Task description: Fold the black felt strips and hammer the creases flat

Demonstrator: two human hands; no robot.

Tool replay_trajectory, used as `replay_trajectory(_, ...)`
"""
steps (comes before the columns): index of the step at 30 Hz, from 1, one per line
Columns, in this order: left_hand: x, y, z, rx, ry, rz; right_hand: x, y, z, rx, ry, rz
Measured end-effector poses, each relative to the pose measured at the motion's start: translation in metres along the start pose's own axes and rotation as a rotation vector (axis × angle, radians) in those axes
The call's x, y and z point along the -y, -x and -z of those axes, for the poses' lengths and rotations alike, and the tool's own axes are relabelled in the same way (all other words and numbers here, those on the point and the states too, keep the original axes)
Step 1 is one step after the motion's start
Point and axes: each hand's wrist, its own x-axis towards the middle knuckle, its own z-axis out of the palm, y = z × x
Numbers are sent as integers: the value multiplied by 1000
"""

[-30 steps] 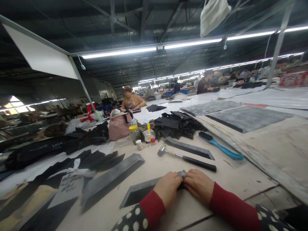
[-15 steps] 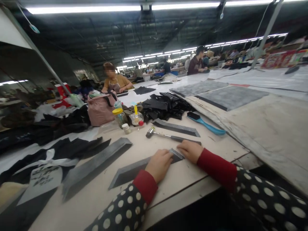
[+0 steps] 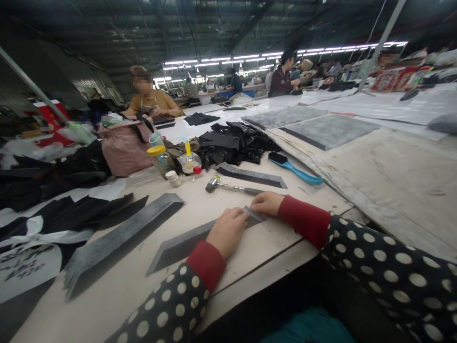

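A long grey fabric strip lies on the worktable in front of me. My left hand rests knuckles-up on the strip near its right end, fingers curled down onto it. My right hand pinches the strip's far right tip against the table. Just behind my right hand lies a small hammer with a black handle. A second, larger grey strip lies to the left, and a third lies behind the hammer.
A blue-handled brush, a heap of black fabric pieces, a glue pot with a brush, a yellow-lidded jar and a pink bag stand behind. Black pieces with a tag lie at left. Other people work at the far tables.
The view has tilted down and drawn back, showing more of my dotted sleeves. My hands have drawn slightly apart along the strip's right end, with the right hand now at the tip.
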Motion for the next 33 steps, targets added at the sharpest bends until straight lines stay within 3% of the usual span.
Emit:
replay_trajectory(3, 0, 0, 0, 6, 31, 36, -2, 6, -4, -43, 23, 17)
replay_trajectory(9, -1, -2, 2, 5, 90, 103, -1, 24, -20, -291, 131, 140)
replay_trajectory(13, 0, -2, 2, 17, 95, 110, -1, 28, -28, -356, 176, 203)
replay_trajectory(20, -3, -2, 4, 33, 27, 146, -5, 26, -39, -385, 332, 314)
replay_trajectory(28, 2, -1, 3, -21, 47, 143, -3, 26, -47, -347, 536, 325)
replay_trajectory(33, -2, -1, 5, 29, -135, -3, 0, 28, -49, -357, 662, 369)
